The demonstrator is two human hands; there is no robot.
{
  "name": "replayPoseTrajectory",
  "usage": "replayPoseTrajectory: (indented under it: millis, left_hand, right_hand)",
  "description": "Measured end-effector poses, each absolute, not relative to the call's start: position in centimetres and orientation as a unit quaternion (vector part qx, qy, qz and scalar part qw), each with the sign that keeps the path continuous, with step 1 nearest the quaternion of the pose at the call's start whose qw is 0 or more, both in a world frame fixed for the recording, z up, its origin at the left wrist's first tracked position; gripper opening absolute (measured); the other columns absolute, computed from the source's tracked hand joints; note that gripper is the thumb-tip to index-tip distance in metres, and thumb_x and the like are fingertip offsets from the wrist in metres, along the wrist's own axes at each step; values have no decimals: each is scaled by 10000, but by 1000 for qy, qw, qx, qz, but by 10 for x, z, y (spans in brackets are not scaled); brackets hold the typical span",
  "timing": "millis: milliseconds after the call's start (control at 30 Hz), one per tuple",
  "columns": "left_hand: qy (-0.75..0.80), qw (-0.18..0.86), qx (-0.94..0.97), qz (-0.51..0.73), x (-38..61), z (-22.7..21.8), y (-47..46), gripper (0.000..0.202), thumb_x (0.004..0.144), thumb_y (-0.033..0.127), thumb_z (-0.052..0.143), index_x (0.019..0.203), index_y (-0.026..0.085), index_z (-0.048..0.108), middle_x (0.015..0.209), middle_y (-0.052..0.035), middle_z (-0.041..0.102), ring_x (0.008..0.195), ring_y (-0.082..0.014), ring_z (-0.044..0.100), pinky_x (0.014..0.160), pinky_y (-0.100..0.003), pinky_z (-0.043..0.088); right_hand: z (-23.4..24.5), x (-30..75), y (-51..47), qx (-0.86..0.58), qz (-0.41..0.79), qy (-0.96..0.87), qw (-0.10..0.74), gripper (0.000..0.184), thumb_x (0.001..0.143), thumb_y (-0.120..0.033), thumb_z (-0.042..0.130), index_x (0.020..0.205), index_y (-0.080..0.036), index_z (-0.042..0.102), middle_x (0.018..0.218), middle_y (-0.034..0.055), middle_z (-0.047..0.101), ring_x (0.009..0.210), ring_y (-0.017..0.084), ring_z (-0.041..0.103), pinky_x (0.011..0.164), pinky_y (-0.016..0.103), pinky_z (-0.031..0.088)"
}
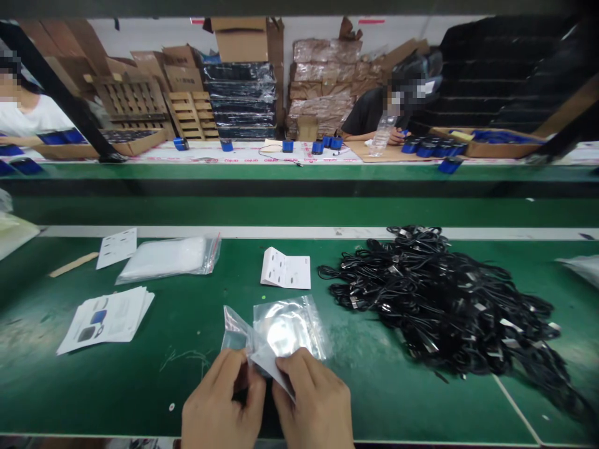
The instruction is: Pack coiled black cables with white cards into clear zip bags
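Observation:
My left hand (227,399) pinches a clear plastic bag (235,329) near its opening, at the front of the green table. Between the thumb and fingers of my right hand (313,399) is a folded paper leaflet (269,362), its tip at the bag's mouth; how far it reaches inside I cannot tell. Just beyond my hands lies another clear zip bag (290,325), flat and shiny. Behind that, a folded leaflet (286,270) stands partly opened. To the left are a stack of printed leaflets (105,318) and a pack of clear bags (166,258).
A big heap of black cables (430,293) covers the right side. A single printed sheet (116,247) and a tan strip (73,264) lie at the left. Across a raised ledge (299,212), two people sit at a bench with blue devices (425,147) and a plastic bottle (384,132).

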State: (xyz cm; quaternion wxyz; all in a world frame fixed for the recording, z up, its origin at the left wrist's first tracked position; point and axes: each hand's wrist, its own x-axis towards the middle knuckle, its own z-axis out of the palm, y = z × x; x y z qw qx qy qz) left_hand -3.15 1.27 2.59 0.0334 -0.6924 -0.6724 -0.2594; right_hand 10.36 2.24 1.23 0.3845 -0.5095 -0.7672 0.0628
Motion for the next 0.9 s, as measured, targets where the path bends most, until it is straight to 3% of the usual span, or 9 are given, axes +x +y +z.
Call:
replayPoseTrajectory:
  millis: [200,333,567,767,900]
  left_hand:
    - [-695,-75,-667,-260,-39,24,16,168,814,309,537,658,261,503,449,109,577,358,-101,591,377,-153,430]
    - [-691,-150,-654,-269,-40,23,19,173,875,307,427,740,261,524,516,98,623,425,-102,626,425,-150,474]
    - [-698,-132,-659,-247,-44,18,15,84,808,228,492,746,262,537,493,95,629,418,-121,639,397,-156,465]
    - [-658,-29,-702,-271,-41,17,15,165,878,219,465,731,247,534,523,62,613,410,-117,620,363,-159,432]
    - [-615,-18,-735,-285,-37,12,13,226,904,227,431,694,239,514,568,31,590,467,-130,619,429,-183,453]
  right_hand:
    - [13,102,21,-495,50,-785,369,253,935,-185,374,764,-206,559,624,8,582,512,168,566,491,258,384]
    - [12,97,19,-468,42,-803,368,263,927,-153,361,783,-199,576,621,8,586,495,168,555,475,265,373]
    - [12,97,21,-480,56,-796,364,241,885,-129,383,748,-208,564,633,9,583,507,164,559,481,258,369]
    - [14,96,20,-501,26,-803,322,325,914,-158,352,672,-222,558,601,5,568,460,160,552,444,269,346]
    - [12,92,24,-525,30,-766,371,346,999,-258,270,1013,-218,613,775,28,662,521,160,596,470,264,365]
